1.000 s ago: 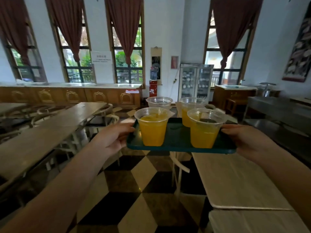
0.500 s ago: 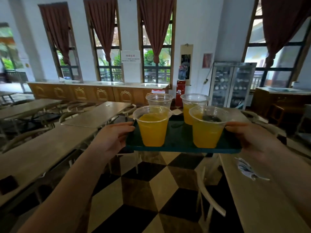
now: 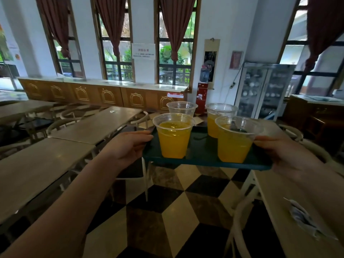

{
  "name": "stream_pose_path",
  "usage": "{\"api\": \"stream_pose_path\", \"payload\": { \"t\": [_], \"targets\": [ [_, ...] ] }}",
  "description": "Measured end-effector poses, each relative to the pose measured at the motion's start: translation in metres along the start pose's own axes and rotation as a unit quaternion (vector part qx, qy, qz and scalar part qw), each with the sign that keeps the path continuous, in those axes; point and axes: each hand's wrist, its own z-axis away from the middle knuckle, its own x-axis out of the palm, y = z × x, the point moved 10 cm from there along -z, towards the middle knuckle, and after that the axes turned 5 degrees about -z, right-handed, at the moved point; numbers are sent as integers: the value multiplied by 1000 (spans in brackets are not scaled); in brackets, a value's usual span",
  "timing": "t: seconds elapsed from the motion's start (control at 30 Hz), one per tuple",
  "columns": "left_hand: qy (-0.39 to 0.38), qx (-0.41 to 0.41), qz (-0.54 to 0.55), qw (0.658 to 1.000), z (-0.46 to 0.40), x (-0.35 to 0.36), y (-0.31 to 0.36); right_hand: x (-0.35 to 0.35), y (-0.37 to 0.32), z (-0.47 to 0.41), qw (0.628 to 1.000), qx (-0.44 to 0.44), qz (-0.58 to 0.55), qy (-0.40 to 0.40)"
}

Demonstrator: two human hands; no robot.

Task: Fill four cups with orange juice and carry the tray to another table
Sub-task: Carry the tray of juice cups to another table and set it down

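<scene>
A dark green tray (image 3: 202, 157) hangs in the air in front of me, above the checkered floor. My left hand (image 3: 128, 146) grips its left edge and my right hand (image 3: 284, 151) grips its right edge. Several clear plastic cups stand on it. The near left cup (image 3: 173, 135) and the near right cup (image 3: 235, 140) hold orange juice. Orange juice also shows in the far right cup (image 3: 219, 116). The far left cup (image 3: 181, 108) is half hidden behind the near one, and its contents cannot be seen.
Long grey tables (image 3: 42, 161) with chairs fill the left side. Another table (image 3: 297, 211) with a crumpled wrapper (image 3: 305, 220) lies at the right, a white chair (image 3: 240, 224) beside it. A wooden counter (image 3: 104, 94) and a glass-door cabinet (image 3: 262, 90) stand at the back.
The view has swung left and moved forward with the tray held level in both hands. The left tables have come closer, and the right table has slid toward the frame's edge.
</scene>
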Motion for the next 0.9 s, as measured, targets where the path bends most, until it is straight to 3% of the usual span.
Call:
{"api": "stream_pose_path", "payload": {
  "t": [0.13, 0.43, 0.9],
  "targets": [
    [-53, -11, 5, 999, -93, -3, 20, 32, -5, -68, 1000, 9, 0, 9],
    [-92, -24, -34, 995, -284, 14, 54, 70, -36, -200, 999, -12, 17, 49],
    [-210, -18, -51, 976, -558, 144, 40, -4, -55, -467, 996, -37, -24, 80]
  ]
}}
